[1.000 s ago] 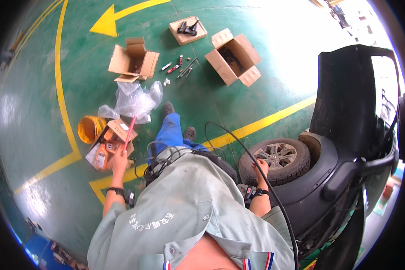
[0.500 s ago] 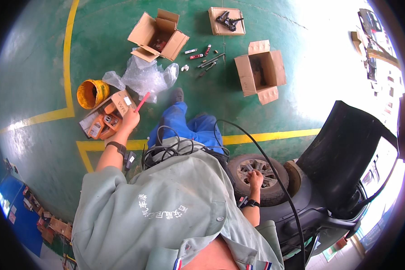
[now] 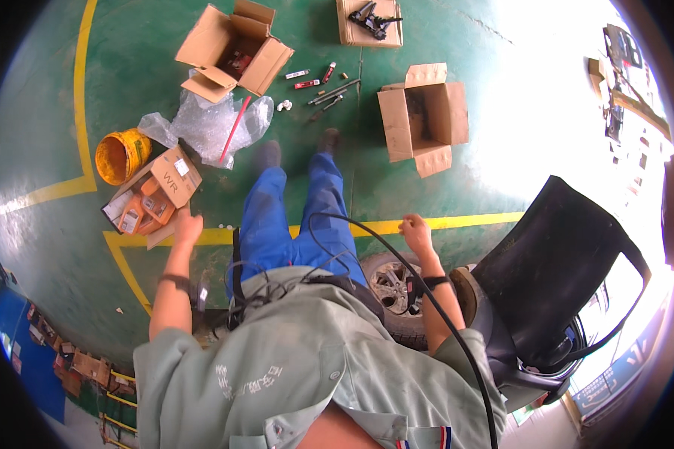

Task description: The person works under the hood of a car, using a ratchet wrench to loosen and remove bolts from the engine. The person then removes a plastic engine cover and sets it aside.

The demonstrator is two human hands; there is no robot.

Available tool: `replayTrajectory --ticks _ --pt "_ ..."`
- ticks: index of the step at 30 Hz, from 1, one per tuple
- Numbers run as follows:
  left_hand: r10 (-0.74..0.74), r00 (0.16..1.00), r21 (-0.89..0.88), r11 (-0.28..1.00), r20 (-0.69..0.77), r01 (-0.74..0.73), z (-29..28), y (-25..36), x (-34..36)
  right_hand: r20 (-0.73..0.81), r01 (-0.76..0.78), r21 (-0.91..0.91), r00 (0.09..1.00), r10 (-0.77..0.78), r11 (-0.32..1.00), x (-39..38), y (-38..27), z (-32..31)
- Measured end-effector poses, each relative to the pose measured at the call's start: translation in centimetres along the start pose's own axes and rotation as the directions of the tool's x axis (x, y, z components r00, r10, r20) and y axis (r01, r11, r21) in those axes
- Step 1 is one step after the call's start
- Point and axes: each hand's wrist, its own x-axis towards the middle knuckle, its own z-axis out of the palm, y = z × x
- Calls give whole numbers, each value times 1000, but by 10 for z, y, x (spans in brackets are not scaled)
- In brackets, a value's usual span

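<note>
My left hand (image 3: 189, 226) is beside a low cardboard box (image 3: 177, 178), close to its flap. Its fingers look curled in, and I see nothing in them. Inside that box lie orange bottles (image 3: 156, 203). A red strip (image 3: 236, 131) rests across crumpled bubble wrap (image 3: 202, 123) beyond the box. Over the yellow floor line on the right, my right hand (image 3: 417, 233) hangs with its fingers curled together and nothing visible between them. A black cable (image 3: 386, 238) loops from my waist past my right forearm.
A yellow bucket (image 3: 121, 157) stands left of the box. Two open cartons (image 3: 268, 66) (image 3: 457, 112) stand farther off, with rods and small tubes (image 3: 307, 84) between them. A black part (image 3: 374, 21) sits on a flat box. A wheel (image 3: 389, 288) and vehicle panel (image 3: 543, 262) are at right.
The red strip has left my left hand and is on the bubble wrap. My left hand has drawn back nearer to me. My right hand has moved forward, away from the wheel.
</note>
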Motion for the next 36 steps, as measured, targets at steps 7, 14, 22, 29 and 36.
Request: replayTrajectory --ticks 7,14,22,29,36 --pt "61 992 -376 926 107 -16 102 77 -11 181 158 -286 977 -108 945 220 -7 90" --pt "219 888 -742 646 405 179 228 260 57 288 -62 -108 953 91 992 401 -10 219" --pt "247 799 -821 339 549 459 329 341 125 287 -106 -59 951 118 993 536 -1 363" --pt "191 843 -845 318 502 431 328 351 155 52 -278 86 960 274 957 603 13 449" --pt "178 853 -854 292 492 431 323 362 162 277 -433 311 893 356 846 597 -12 441"
